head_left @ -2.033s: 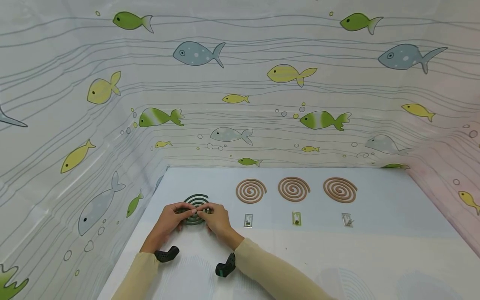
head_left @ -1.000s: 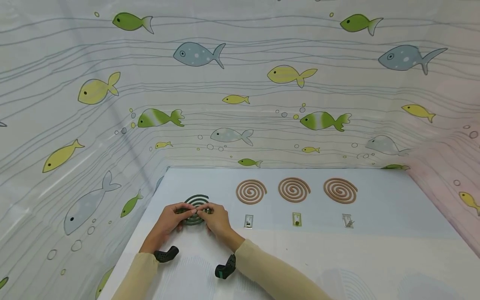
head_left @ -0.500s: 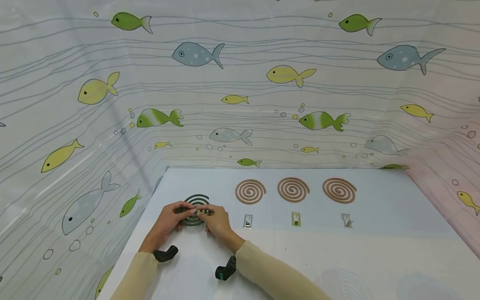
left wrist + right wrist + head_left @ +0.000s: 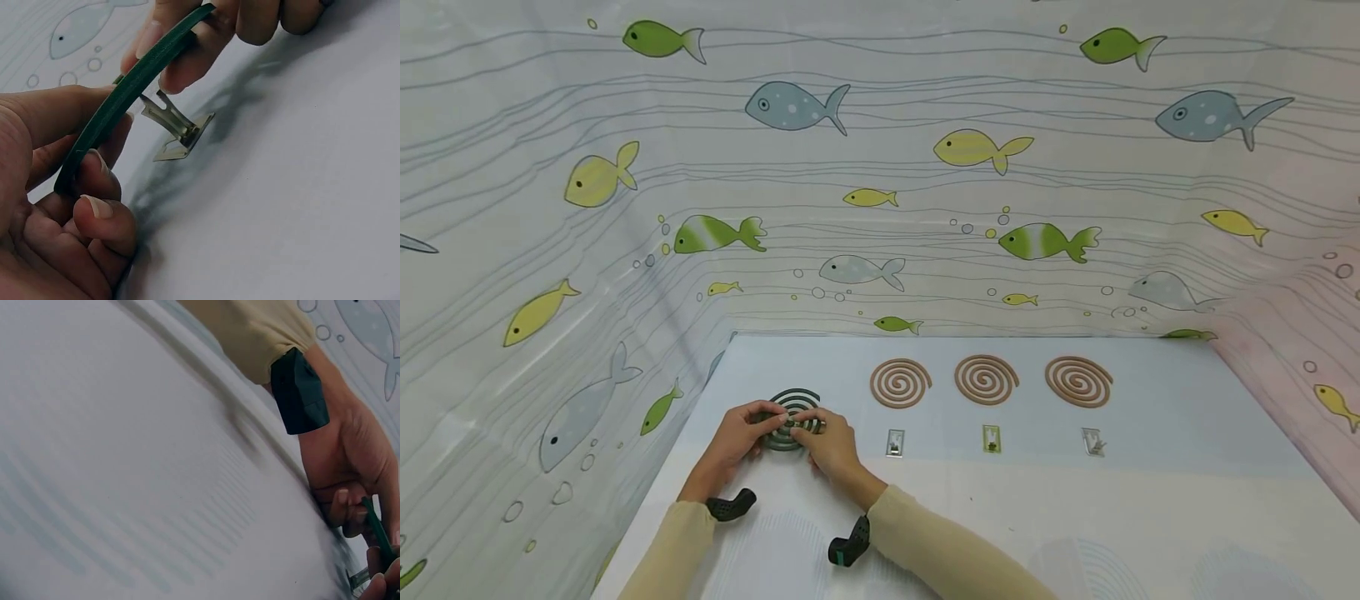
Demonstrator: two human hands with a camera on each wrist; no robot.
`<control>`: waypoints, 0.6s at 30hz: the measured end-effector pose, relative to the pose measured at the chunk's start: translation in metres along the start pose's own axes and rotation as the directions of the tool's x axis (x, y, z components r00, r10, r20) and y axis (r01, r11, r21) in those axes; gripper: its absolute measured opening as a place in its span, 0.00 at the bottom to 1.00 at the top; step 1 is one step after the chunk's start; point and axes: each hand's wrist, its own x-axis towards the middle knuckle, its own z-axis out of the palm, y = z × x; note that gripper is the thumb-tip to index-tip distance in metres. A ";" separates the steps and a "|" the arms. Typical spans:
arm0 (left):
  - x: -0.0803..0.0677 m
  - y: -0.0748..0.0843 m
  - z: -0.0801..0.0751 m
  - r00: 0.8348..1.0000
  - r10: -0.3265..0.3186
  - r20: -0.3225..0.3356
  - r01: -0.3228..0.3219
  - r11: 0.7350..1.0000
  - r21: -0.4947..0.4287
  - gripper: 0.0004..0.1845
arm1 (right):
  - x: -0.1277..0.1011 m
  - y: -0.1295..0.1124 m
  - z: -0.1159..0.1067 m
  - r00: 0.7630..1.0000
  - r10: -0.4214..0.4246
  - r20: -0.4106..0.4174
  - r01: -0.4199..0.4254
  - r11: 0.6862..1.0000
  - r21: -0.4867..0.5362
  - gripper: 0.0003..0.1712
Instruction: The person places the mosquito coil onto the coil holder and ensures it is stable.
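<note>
Left hand (image 4: pixel 736 437) and right hand (image 4: pixel 835 446) have shifted slightly in the last half second, and more of the green coil (image 4: pixel 122 94) shows between them. The left is clamped on its near-left rim, fingers and thumb curled; the right pinches from the other side, thumb and index toward the middle, so the two probably share the weight and keep it from tipping. Just under the fingertips, a metal stand (image 4: pixel 172 122) sits aslant, prong toward the coil; whether the prong has caught is hidden. The coil is off the table (image 4: pixel 955 517), apparently to give that stand room. Right of the right hand lie three stands (image 4: pixel 992 439), and just beyond them three brown coils (image 4: pixel 986 381), lined up with them, perhaps to keep matched sets in reach.
</note>
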 end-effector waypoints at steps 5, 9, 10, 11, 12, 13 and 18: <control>0.000 0.002 0.000 1.000 -0.009 -0.007 0.009 1.000 -0.013 0.22 | 0.002 -0.003 -0.002 0.999 -0.039 -0.006 0.039 0.999 -0.031 0.10; 0.001 0.007 0.000 1.000 -0.007 -0.001 0.007 1.000 -0.023 0.23 | 0.006 -0.011 -0.008 0.998 -0.058 -0.010 0.058 0.997 -0.045 0.10; 0.002 0.008 0.000 1.000 -0.003 0.000 0.003 1.000 -0.029 0.23 | 0.006 -0.014 -0.010 0.998 -0.060 -0.011 0.060 0.998 -0.034 0.10; 0.003 0.009 0.000 1.000 0.003 0.001 -0.002 0.999 -0.034 0.23 | 0.006 -0.016 -0.012 0.998 -0.063 -0.013 0.062 0.998 -0.023 0.10; 0.004 0.010 0.000 1.000 0.011 0.000 -0.011 0.999 -0.038 0.23 | 0.007 -0.018 -0.013 0.998 -0.062 -0.012 0.062 0.998 -0.013 0.10; 0.004 0.011 0.000 1.000 0.017 -0.001 -0.017 0.999 -0.041 0.23 | 0.007 -0.020 -0.014 0.998 -0.059 -0.012 0.059 0.998 -0.001 0.11; 0.004 0.017 0.001 0.999 0.031 -0.011 -0.031 0.998 -0.052 0.23 | 0.010 -0.025 -0.017 0.999 -0.039 -0.010 0.039 0.999 0.020 0.11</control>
